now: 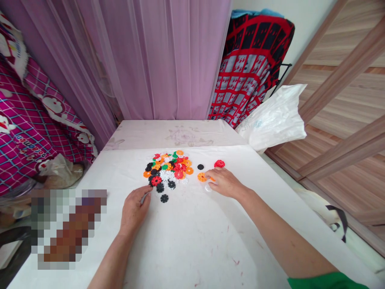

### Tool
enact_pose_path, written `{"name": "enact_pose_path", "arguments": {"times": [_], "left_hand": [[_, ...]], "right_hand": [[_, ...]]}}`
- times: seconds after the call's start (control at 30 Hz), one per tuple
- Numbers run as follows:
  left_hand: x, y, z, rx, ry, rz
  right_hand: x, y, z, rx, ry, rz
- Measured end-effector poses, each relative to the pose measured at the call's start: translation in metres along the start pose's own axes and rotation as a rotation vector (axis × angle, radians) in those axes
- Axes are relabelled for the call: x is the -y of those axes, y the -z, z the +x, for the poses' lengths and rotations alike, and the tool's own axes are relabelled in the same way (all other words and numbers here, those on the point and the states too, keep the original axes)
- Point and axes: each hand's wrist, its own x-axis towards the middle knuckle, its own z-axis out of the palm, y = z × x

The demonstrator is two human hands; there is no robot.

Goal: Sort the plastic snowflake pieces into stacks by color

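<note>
A pile of notched plastic discs (pixel 168 170) in red, orange, black, white and green lies on the white-covered table (pixel 192 233). My left hand (pixel 136 205) rests at the pile's lower left, fingertips by the black discs; whether it holds one is hidden. A single black disc (pixel 164 198) lies just right of it. My right hand (pixel 224 182) reaches over a small group right of the pile, its fingers bent at an orange disc (pixel 201 177) and a white disc (pixel 208 187). A red disc (pixel 219 163) and a black disc (pixel 200 166) lie beyond it.
Behind the table hangs a purple curtain (pixel 168 60). A white plastic bag (pixel 273 120) stands at the back right corner, near a red and black patterned cloth (pixel 249 64). Pink checked fabric (pixel 39 124) hangs at the left, above a blurred patch (pixel 69 228).
</note>
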Motion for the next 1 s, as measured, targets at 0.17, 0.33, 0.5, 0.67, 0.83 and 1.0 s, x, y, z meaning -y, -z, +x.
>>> {"name": "enact_pose_path", "arguments": {"times": [0.17, 0.33, 0.5, 0.67, 0.83, 1.0], "left_hand": [[-0.002, 0.0, -0.001, -0.007, -0.004, 0.002], [-0.001, -0.001, -0.001, -0.006, -0.022, 0.004], [-0.002, -0.001, -0.001, -0.017, -0.024, 0.006], [-0.004, 0.0, -0.001, -0.014, -0.012, -0.002], [-0.003, -0.001, -0.001, -0.009, -0.015, 0.004], [-0.001, -0.001, -0.001, -0.008, -0.023, 0.01]], "right_hand": [[0.023, -0.001, 0.026, 0.038, -0.026, -0.033], [0.055, -0.016, 0.049, 0.072, -0.059, -0.049], [0.073, -0.028, 0.061, 0.07, -0.167, -0.064], [0.073, -0.022, 0.059, 0.087, -0.192, 0.011], [0.04, -0.006, 0.039, 0.045, -0.213, 0.124], [0.006, 0.006, 0.012, 0.031, -0.147, 0.126]]}}
